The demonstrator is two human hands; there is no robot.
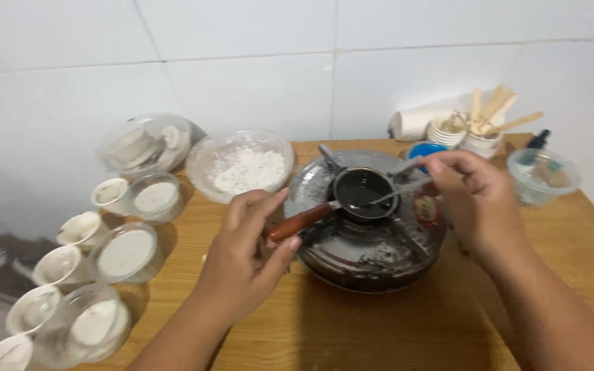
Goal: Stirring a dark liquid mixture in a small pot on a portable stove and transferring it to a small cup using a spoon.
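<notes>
Centre of frame: small black round pan with a reddish-brown wooden handle (356, 194) sits on top of a wide dark round domed lid or pot (369, 233), which stands on the wooden table (352, 330). Left hand (249, 251) has its grip closed around the handle end, thumb on top, seemingly to steady the pan on the curved surface. Right hand (472, 196) pinches a thin metal spoon (390, 195) between fingertips, bowl end dipped into the dark liquid in the pan; held high on the stem, probably to keep fingers clear of the contents. Left side of frame: a row of small white paper cups (80, 230) and clear plastic tubs of white powder (126, 253) run along the table edge, tightly packed. Upper centre: clear bowl of white powder (247, 166) just behind the left hand. Upper right: cup of wooden sticks (486, 127), clear lidded tub (543, 175). Open table shows mainly along the bottom, between the forearms; the white tiled wall closes the back.
</notes>
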